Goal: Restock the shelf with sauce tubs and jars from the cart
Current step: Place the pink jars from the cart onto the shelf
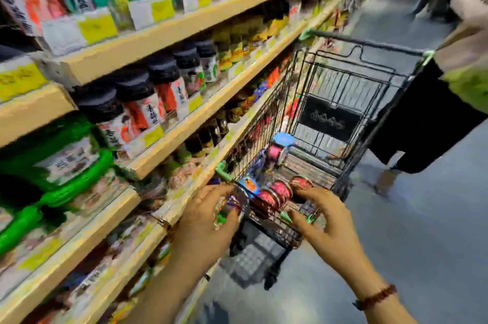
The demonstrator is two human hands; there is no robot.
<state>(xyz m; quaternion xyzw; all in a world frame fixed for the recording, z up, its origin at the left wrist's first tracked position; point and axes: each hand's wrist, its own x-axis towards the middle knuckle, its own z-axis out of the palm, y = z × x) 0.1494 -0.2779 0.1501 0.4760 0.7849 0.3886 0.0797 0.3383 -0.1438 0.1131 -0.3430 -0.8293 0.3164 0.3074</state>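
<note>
The left hand (208, 215) and right hand (324, 220) flank the red-lidded jars (280, 191) at the near end of the cart (369, 45), their grip untellable through blur, so a loosely gathered jar could slip before reaching the shelf (200, 116).

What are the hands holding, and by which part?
Left hand and right hand flank the row of red-lidded jars, fingers at its ends; blur hides whether they grip.

Light: we see a bright shop, evenly lit | Glare: pale shine on the grey floor (422, 231) | Blur: all smeared and blocky, we cannot read labels on the shelf (184, 26) | Edges: shelf boards bend | Shadow: soft dark patch under the cart (369, 44)
</note>
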